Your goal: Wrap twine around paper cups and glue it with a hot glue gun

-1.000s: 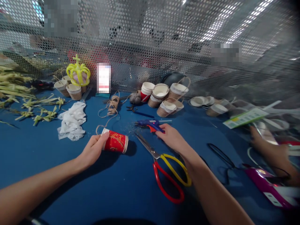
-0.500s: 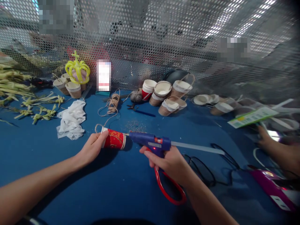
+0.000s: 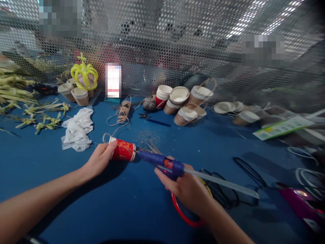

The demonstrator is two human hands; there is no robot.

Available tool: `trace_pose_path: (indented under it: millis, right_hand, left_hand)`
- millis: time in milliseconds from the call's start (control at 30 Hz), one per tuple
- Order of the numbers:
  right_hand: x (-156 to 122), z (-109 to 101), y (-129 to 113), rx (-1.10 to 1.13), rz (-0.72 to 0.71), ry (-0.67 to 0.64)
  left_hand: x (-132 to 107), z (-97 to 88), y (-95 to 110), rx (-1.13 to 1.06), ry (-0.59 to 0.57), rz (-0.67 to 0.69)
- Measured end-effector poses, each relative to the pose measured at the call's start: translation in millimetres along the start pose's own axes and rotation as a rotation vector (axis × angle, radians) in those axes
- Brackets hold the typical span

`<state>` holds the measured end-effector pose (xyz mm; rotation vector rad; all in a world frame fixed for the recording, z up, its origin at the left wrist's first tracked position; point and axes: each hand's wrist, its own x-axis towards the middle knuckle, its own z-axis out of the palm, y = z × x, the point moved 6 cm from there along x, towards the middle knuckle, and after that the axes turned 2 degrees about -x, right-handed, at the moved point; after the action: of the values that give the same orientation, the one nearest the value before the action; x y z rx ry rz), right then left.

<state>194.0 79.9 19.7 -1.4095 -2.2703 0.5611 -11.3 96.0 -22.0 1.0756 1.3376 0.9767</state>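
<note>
On its side over the blue table lies a red paper cup (image 3: 124, 150), its white rim end gripped by my left hand (image 3: 100, 158). A strand of twine (image 3: 107, 136) loops up from the cup toward a twine bundle (image 3: 123, 111). My right hand (image 3: 186, 186) is wrapped around a blue glue gun (image 3: 162, 163), whose lit red light shows on its side. The gun's nozzle meets or nearly meets the base end of the cup. A clear glue stick (image 3: 223, 183) sticks out of its back. Beneath the gun lie scissors (image 3: 182, 211) with red and yellow handles, partly hidden by my right hand.
Several twine-wrapped cups (image 3: 186, 114) stand at the back, near pliers (image 3: 156, 121) and a grey yarn ball (image 3: 149, 102). A white cloth (image 3: 78, 130) and dried plant pieces (image 3: 48, 122) lie left. A black cable (image 3: 250, 173) and purple power strip (image 3: 298, 200) sit right.
My right hand has tilted the glue gun so its back end drops and the nozzle moves slightly left and down. Another person's hand at the right has left the view.
</note>
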Motion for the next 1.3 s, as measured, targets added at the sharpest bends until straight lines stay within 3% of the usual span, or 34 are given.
trace_pose_path:
  millis: [567,1300]
  right_hand:
    - [-1,-6,-17,-0.038,-0.054,-0.048]
    - [-2,-6,-16,-0.121,-0.101,-0.015]
  left_hand:
    - [-1,0.6,4,0.015,0.001,0.004]
    - [1,-2.2,-1,0.028,0.045,0.012]
